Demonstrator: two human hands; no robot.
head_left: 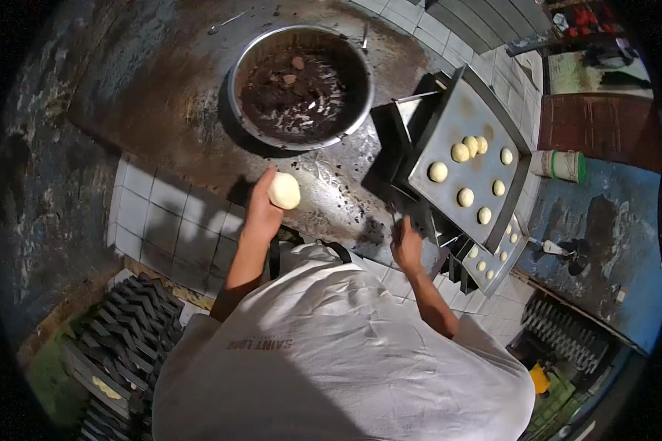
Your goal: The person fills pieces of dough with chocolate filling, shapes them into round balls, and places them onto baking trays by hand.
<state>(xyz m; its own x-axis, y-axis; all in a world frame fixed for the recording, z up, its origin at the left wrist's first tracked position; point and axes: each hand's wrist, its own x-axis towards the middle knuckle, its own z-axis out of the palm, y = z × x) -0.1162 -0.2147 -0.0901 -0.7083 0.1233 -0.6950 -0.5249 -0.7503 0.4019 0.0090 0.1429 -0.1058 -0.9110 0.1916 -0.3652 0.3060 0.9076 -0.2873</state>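
Note:
My left hand (263,206) is closed around a pale, smooth dough ball (284,191), in front of a large metal bowl (301,145). Dark brown, crumbly filling (287,92) lies in the bowl, with a few lighter brown lumps on top. My right hand (407,246) is lower and to the right, near the table's front edge. Its fingers are bent around what looks like a thin, dark tool, mostly hidden. Close by on the right, a metal tray (449,140) bears several pale dough balls (465,197), two or three of them touching.
More trays are stacked beneath; a lower tray (485,283) also carries small dough balls. Dark crumbs lie scattered over the worn metal table (154,81). A blue surface (603,220) with a scraper (555,248) stands at the right. Racks of stacked dark metal pieces (125,331) are at lower left.

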